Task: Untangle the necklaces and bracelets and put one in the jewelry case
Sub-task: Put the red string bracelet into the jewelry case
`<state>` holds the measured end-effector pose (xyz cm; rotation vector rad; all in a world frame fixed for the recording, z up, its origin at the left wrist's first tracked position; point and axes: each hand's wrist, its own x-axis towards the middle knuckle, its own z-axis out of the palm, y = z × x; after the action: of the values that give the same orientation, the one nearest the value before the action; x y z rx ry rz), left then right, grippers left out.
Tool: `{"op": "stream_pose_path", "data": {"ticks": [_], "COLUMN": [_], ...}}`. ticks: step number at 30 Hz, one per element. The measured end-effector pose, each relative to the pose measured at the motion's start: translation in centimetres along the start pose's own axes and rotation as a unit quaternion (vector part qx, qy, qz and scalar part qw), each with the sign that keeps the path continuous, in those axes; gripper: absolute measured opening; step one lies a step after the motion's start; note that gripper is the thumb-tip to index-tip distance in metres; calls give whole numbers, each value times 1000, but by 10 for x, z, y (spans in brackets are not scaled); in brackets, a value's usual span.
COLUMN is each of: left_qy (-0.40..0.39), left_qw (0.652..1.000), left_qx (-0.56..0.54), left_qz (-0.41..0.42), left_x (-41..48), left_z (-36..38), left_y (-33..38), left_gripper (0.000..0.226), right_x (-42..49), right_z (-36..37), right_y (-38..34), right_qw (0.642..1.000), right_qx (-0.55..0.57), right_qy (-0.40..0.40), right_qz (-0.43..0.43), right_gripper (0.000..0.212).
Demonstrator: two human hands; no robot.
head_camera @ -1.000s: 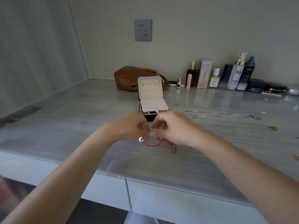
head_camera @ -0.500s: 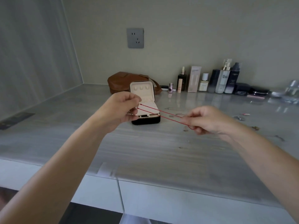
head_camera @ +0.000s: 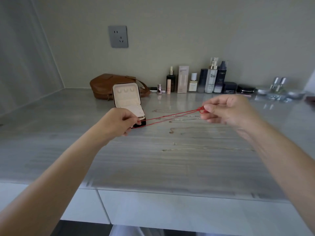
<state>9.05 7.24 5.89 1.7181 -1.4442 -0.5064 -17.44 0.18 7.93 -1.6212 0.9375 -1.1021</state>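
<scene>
- Left: the left hand [head_camera: 119, 122] pinches one end of a red cord bracelet [head_camera: 170, 115], just in front of the open jewelry case [head_camera: 127, 97].
- Middle: two strands stretch taut above the counter [head_camera: 119, 159]; the cord looks light and soft, and would go limp when slackened.
- Right: the right hand [head_camera: 228, 111] pinches the knotted end, probably the surest place to hold.

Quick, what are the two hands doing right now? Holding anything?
Left hand: closed, pinching one end of the red cord bracelet.
Right hand: closed, pinching the knotted other end of the same bracelet.
</scene>
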Motion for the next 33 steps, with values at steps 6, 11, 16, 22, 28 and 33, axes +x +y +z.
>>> {"op": "stream_pose_path", "data": {"ticks": [6,11,16,22,28,33], "left_qy": [69,92,9,-67,38,111], "left_qw": [994,938,902,924,884,897], "left_qx": [-78,-327,-431,-375,-465,-419], "left_qz": [-31,-74,-34,47,-29,-91], "left_x": [6,7,8,10,22,29], "left_z": [-7,-6,7,31,-1,-32], "left_y": [-12,3,31,71,64,27], "left_gripper": [24,30,30,31,30,31], "right_x": [9,7,0,11,24,22], "right_z": [-13,-10,7,68,63,32], "right_y": [10,15,9,-14,-11,-5], "right_qw": [995,998,957,984,986,976], "right_qx": [-54,-18,-287,-77,-29,115], "right_qy": [78,57,-9,-148,-167,-174], "right_qz": [-39,6,-29,-63,3,65], "right_gripper": [17,18,7,9,7,14]}}
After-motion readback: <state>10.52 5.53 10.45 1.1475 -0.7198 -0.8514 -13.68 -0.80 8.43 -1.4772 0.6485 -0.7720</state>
